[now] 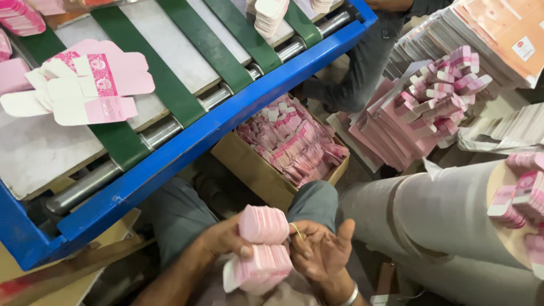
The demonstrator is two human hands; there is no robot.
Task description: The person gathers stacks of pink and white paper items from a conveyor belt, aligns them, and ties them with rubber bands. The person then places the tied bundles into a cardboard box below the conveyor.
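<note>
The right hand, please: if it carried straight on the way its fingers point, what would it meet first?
The right hand points up-left, so it would probably meet the bundle of pink carton blanks held by the left hand first; it looks almost touching already.

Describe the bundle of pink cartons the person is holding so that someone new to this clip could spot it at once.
Start at the blue conveyor frame and drop to the bottom centre, below the open cardboard box. There the left hand grips a tight stack of flat pink cartons. Unlike the loose piles around, it is pinched at its middle.
</note>
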